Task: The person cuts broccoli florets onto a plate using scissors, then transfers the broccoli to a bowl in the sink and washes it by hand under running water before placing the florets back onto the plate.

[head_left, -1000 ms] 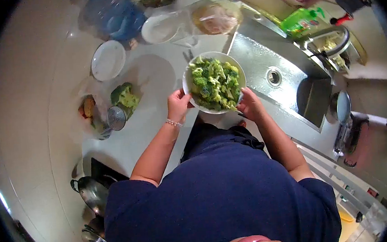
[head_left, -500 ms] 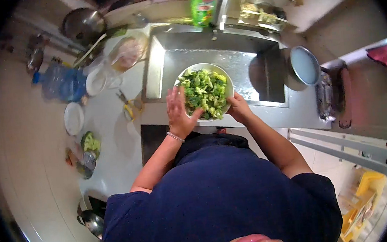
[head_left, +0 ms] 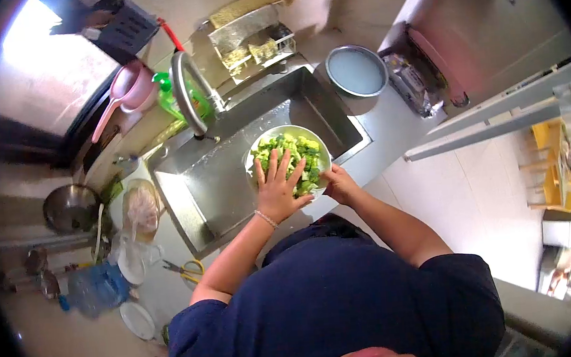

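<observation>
A white bowl [head_left: 326, 154] filled with cut broccoli [head_left: 309, 152] is held over the front part of the metal sink [head_left: 198, 175]. My left hand [head_left: 278, 191] lies across the broccoli with its fingers spread, and a beaded bracelet is on that wrist. On the near right side, my right hand [head_left: 342, 185] grips the bowl's rim. The right fingers beneath the bowl are hidden. Behind the bowl arches the faucet [head_left: 188, 95], with a green soap bottle [head_left: 182, 99] beside it.
A basin of cloudy liquid [head_left: 357, 71] stands right of the sink. Yellow-handled scissors [head_left: 189, 272], a bagged item [head_left: 142, 210] and a large blue plastic bottle [head_left: 96, 289] are on the left. A pink dipper [head_left: 129, 87] sits at the back left.
The view has turned to the right, bringing the faucet and window into sight. My left hand has moved from the bowl's left edge onto the broccoli. My right hand keeps its grip.
</observation>
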### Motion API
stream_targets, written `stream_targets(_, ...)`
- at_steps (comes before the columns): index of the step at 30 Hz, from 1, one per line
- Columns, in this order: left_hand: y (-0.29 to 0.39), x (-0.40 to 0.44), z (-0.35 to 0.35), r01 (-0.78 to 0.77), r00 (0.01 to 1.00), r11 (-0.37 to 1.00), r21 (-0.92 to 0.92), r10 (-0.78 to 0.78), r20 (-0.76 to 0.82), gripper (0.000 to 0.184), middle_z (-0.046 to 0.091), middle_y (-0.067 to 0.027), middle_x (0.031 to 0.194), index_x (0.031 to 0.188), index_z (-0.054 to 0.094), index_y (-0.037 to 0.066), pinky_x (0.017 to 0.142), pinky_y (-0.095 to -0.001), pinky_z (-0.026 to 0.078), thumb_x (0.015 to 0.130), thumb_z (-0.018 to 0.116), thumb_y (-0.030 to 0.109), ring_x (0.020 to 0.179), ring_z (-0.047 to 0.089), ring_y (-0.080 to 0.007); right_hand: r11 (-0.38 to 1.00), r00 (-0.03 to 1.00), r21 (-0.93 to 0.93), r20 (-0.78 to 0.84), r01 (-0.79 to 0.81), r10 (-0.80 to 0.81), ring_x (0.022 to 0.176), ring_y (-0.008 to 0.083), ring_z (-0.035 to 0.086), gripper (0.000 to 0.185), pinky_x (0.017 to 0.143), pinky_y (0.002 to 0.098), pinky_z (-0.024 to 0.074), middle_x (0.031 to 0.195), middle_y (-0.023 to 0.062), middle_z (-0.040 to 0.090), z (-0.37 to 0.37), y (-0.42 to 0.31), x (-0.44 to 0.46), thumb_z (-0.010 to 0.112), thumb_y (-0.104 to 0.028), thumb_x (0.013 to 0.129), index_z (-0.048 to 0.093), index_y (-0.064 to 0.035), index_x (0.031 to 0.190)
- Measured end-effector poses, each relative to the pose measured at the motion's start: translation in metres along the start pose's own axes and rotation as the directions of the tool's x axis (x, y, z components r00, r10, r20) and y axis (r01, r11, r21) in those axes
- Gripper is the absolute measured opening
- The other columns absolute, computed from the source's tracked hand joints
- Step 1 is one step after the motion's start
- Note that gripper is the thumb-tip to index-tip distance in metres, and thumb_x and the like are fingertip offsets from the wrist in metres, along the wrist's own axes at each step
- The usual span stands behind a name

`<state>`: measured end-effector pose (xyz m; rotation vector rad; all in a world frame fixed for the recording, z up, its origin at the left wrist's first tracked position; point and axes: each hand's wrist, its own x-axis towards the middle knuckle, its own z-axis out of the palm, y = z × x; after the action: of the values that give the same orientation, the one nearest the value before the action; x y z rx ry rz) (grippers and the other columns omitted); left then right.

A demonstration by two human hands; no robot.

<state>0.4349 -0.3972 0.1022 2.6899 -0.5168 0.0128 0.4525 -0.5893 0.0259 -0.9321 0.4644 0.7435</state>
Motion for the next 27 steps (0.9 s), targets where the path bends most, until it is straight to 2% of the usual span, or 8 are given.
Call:
stream_targets(7, 0.012, 0.028, 0.015, -0.137, 0.972, 0.955, -0.263, 0.079, -0.222, 0.062, 0.031, -0.0181, 0.135, 0.12, 0.048, 0.011, 0.104, -0.0526, 0.009, 0.07, 0.065, 0.044, 0.128, 0.02, -0.0379, 0.984, 0.986, 0.153, -0.153, 0.095, -0.071, 0.09, 0.0267, 0.058, 0.036, 0.076, 0.0457, 0.0501, 0.104, 0.0117, 0.055, -0.038, -0.009, -0.019, 0.048, -0.006, 0.079, 0.044, -0.0052, 0.115)
stream_targets(11, -0.015, 0.041, 0.045, 0.069, 0.899, 0.893, -0.444, -0.248, -0.36, 0.04, 0.044, -0.0172, 0.123, 0.112, 0.052, 0.004, 0.097, -0.0431, 0.033, 0.078, 0.062, 0.021, 0.118, 0.04, -0.0337, 0.978, 0.981, 0.154, -0.151, 0.141, -0.118, 0.095, 0.0275, 0.055, 0.036, 0.081, 0.0472, 0.0469, 0.108, 0.0125, 0.053, -0.069, -0.024, -0.023, 0.048, -0.007, 0.079, 0.042, -0.0047, 0.114)
stream_targets(14, -0.018, 0.057, 0.085, 0.282, 0.814, 0.525, -0.803, -0.574, -0.089, 0.04, 0.047, -0.0159, 0.119, 0.115, 0.048, 0.002, 0.085, -0.035, 0.044, 0.08, 0.061, 0.018, 0.106, 0.05, -0.0248, 0.981, 0.982, 0.131, -0.141, 0.145, -0.126, 0.097, 0.0272, 0.055, 0.04, 0.084, 0.0459, 0.046, 0.108, 0.0127, 0.053, -0.113, -0.04, -0.028, 0.048, -0.006, 0.076, 0.042, -0.0035, 0.116)
stream_targets(17, -0.035, 0.096, 0.149, 0.531, 0.741, 0.324, -0.783, -0.626, 0.244, 0.051, 0.048, -0.0165, 0.117, 0.122, 0.039, 0.002, 0.075, -0.03, 0.048, 0.081, 0.062, 0.024, 0.097, 0.052, -0.019, 0.98, 0.982, 0.125, -0.128, 0.156, -0.14, 0.098, 0.0272, 0.054, 0.043, 0.084, 0.0444, 0.0459, 0.109, 0.0129, 0.052, -0.146, -0.067, -0.03, 0.047, -0.005, 0.074, 0.041, -0.0025, 0.117)
stream_targets(18, -0.022, 0.12, 0.147, 0.558, 0.697, 0.115, -0.822, -0.602, 0.389, 0.061, 0.051, -0.0176, 0.112, 0.124, 0.036, -0.001, 0.068, -0.0288, 0.048, 0.079, 0.064, 0.028, 0.086, 0.057, -0.0189, 0.981, 0.981, 0.117, -0.132, 0.157, -0.142, 0.098, 0.0272, 0.054, 0.043, 0.084, 0.0443, 0.0459, 0.11, 0.0129, 0.052, -0.153, -0.082, -0.033, 0.048, -0.005, 0.075, 0.041, -0.0024, 0.117)
stream_targets(20, -0.001, 0.165, 0.159, 0.613, 0.628, -0.065, -0.787, -0.565, 0.535, 0.067, 0.045, -0.0189, 0.119, 0.13, 0.026, -0.001, 0.078, -0.0308, 0.047, 0.082, 0.061, 0.029, 0.094, 0.053, -0.0213, 0.978, 0.984, 0.124, -0.085, 0.168, -0.158, 0.099, 0.0268, 0.054, 0.043, 0.084, 0.0439, 0.0458, 0.111, 0.0124, 0.052, -0.191, -0.098, -0.028, 0.047, -0.005, 0.077, 0.04, -0.0027, 0.119)
stream_targets(25, 0.024, 0.271, 0.213, 0.526, 0.649, -0.244, -0.815, -0.504, 0.57, 0.081, 0.033, -0.026, 0.128, 0.135, 0.013, 0.0, 0.078, -0.036, 0.049, 0.08, 0.063, 0.032, 0.098, 0.053, -0.0339, 0.977, 0.977, 0.087, -0.102, 0.194, -0.185, 0.102, 0.0273, 0.053, 0.041, 0.087, 0.0437, 0.0448, 0.114, 0.0133, 0.051, -0.246, -0.146, -0.033, 0.045, -0.004, 0.08, 0.039, -0.0029, 0.12)
stream_targets(27, 0.031, 0.297, 0.239, 0.466, 0.617, -0.275, -0.841, -0.58, 0.532, 0.061, 0.042, -0.0216, 0.118, 0.124, 0.03, 0.0, 0.066, -0.0375, 0.052, 0.08, 0.062, 0.028, 0.091, 0.056, -0.0316, 0.965, 0.97, 0.117, -0.092, 0.234, -0.224, 0.103, 0.0284, 0.052, 0.04, 0.087, 0.0448, 0.0447, 0.114, 0.0151, 0.05, -0.271, -0.151, -0.034, 0.045, -0.004, 0.079, 0.039, -0.0018, 0.119)
